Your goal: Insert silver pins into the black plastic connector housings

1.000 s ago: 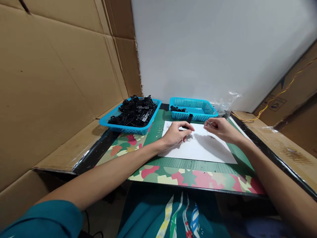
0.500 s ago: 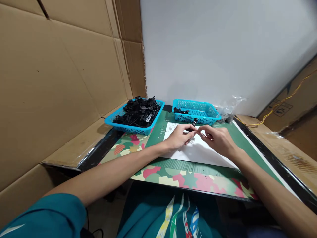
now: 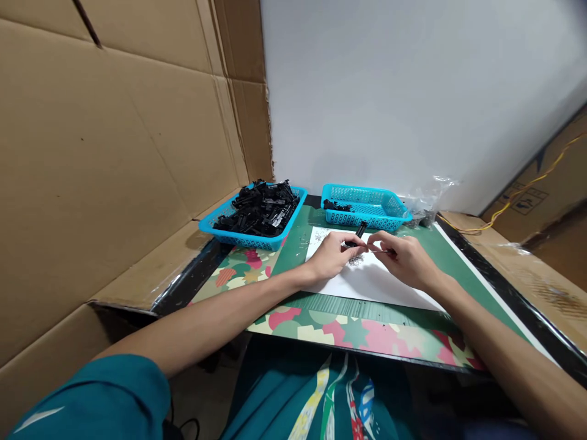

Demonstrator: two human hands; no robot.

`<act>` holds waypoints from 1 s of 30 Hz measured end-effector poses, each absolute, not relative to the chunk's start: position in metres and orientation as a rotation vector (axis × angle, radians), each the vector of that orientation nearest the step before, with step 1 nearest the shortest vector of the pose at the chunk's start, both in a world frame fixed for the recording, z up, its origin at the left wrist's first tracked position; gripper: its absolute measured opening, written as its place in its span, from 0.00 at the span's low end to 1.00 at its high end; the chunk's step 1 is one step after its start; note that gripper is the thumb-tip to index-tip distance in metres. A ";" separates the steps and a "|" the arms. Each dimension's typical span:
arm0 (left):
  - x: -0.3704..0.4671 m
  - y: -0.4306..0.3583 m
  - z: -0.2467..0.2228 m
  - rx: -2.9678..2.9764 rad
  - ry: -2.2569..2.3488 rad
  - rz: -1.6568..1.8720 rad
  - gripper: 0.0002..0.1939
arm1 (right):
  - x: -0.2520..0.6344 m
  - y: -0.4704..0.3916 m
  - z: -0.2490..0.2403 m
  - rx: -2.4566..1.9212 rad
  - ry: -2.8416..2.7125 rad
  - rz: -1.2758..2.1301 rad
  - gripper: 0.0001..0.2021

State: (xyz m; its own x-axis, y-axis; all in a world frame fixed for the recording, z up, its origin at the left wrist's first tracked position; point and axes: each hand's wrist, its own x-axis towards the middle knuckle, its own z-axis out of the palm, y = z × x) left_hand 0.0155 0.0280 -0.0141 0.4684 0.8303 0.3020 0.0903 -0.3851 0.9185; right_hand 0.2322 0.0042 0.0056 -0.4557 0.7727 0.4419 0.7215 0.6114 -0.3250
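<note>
My left hand (image 3: 331,260) is closed around a narrow black plastic part (image 3: 360,232), whose far end sticks out past the fingers. Close beside it, my right hand (image 3: 406,260) pinches a thin metal tool (image 3: 380,251), perhaps tweezers, with its tip at the black part. The exact point of contact is too small to make out. Both hands are over a white sheet of paper (image 3: 367,282). A small heap of tiny metal pieces (image 3: 356,260) lies on the sheet below the hands, and more are scattered near its far left corner.
A blue basket (image 3: 257,240) heaped with black parts (image 3: 263,208) stands at the left. Behind the hands is another blue basket (image 3: 383,224) with a few black parts. A clear plastic bag (image 3: 428,205) sits at its right. Cardboard (image 3: 114,134) walls in the left side.
The view has shifted slightly. The black part's far end tilts a little more to the right, while both hands keep their grips close together.
</note>
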 end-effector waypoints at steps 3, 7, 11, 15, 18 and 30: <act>0.014 0.028 -0.014 1.865 0.808 0.980 0.09 | 0.232 0.005 0.005 -1.184 -2.323 0.077 0.14; 0.012 0.028 -0.014 2.000 0.864 0.961 0.09 | 0.233 0.005 0.004 -1.170 -2.386 0.052 0.17; 0.010 0.030 -0.014 2.023 0.813 0.880 0.12 | 0.235 0.005 0.007 -1.118 -2.400 0.088 0.14; 0.008 0.027 -0.008 1.934 0.732 0.806 0.22 | 0.242 0.008 0.015 -1.104 -2.217 0.223 0.11; 0.006 0.021 -0.002 1.919 0.804 0.753 0.30 | 0.251 0.014 0.020 -1.135 -2.070 0.256 0.12; 0.017 0.011 -0.002 2.127 0.805 0.510 0.17 | 0.250 0.029 0.005 -1.333 -2.161 0.779 0.12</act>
